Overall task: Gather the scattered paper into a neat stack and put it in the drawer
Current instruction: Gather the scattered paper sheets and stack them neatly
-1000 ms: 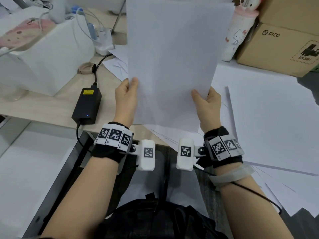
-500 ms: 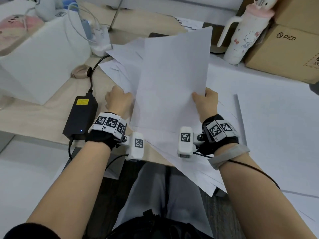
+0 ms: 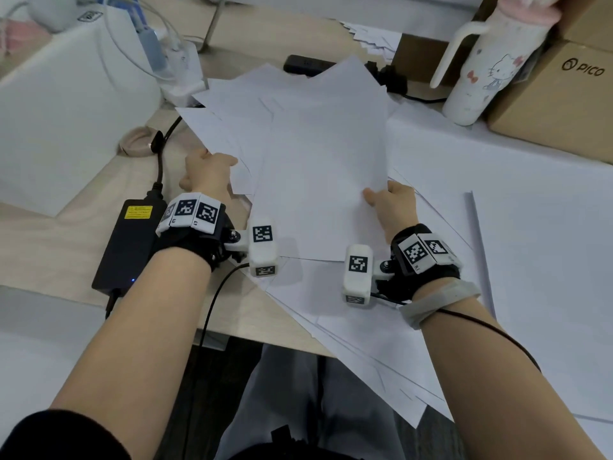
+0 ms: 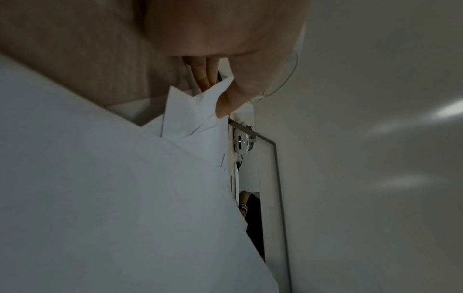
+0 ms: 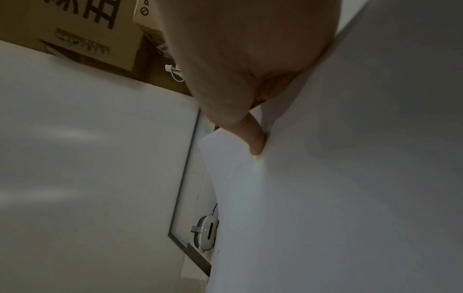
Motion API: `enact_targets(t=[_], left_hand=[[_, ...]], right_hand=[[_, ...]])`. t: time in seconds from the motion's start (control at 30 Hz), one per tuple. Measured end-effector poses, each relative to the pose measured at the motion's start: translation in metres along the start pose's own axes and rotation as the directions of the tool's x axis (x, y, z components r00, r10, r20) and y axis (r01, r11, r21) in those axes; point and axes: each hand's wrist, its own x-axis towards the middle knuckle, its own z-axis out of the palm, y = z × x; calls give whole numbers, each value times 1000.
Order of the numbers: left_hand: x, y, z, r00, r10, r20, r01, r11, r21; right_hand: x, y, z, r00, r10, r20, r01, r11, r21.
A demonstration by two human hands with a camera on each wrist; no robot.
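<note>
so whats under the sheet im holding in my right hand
Under the held sheet, pinched by the right hand, lie more loose white sheets fanned across the wooden desk; the left hand grips some at their left edge. Anything beneath them is covered.

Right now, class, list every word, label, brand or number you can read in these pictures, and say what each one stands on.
"PICO", with a round logo: on the cardboard box.
Large dark characters, cut off and not readable: on a cardboard box in the right wrist view.
Yellow label, print too small to read: on the black power adapter.
Black-and-white square codes, no words: on the wrist bands.
Cartoon cat picture, no text: on the white bottle.
</note>
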Motion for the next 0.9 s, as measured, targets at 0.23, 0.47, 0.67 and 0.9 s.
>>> enact_targets(t=[0.23,0.47,0.67,0.9], left_hand=[[4,1,5,998,12,68,-18,995,100],[3,10,-5,991,123,47,-120,990,-77],[-9,18,-17,961,275,28,-274,961,-32],[-24,16,-17,950,233,208,-222,972,-77]], right_hand=[[6,6,-1,1000,0,28,-1,1000,29],[8,7,-2,1000,-16,15,16,1000,18],[11,10,-1,1000,-13,26,13,1000,-5],[10,11,-2,1000,-18,18,18,1000,-14]])
